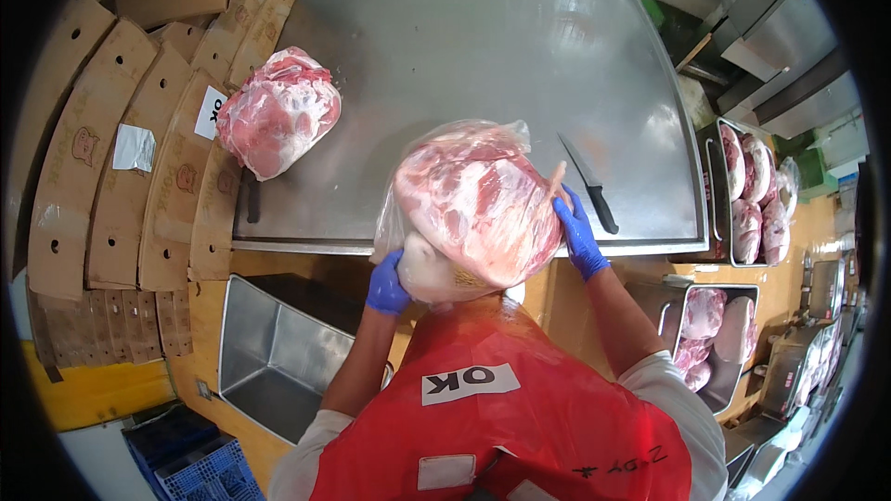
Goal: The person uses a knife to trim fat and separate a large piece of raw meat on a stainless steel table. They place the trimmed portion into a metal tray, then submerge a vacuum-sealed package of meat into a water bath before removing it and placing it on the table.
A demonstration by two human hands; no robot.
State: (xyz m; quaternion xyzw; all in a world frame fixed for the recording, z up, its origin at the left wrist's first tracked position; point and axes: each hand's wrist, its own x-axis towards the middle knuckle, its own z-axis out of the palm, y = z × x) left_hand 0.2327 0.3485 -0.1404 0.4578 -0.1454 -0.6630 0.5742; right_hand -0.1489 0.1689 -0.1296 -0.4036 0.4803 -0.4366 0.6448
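A large raw pork leg [475, 204] lies at the near edge of the steel table [464, 46], its lower end overhanging toward my red apron. Clear plastic wrap [394, 213] clings round its left and upper sides. My left hand [388, 284], in a blue glove, grips the lower left of the leg through the plastic. At the right side, my blue-gloved right hand [580, 234] is closed on the leg's edge beside a pale protruding end. Just right of that hand lies a black-handled knife [594, 187]. A second pork piece [281, 113] rests unwrapped at the table's left.
Flattened cardboard boxes [125, 153] stand stacked along the left. An open steel bin [278, 353] sits below the table at lower left, near blue crates [209, 473]. To the right are steel bins of meat [715, 325]. A dark handle [253, 199] lies at the table's left edge.
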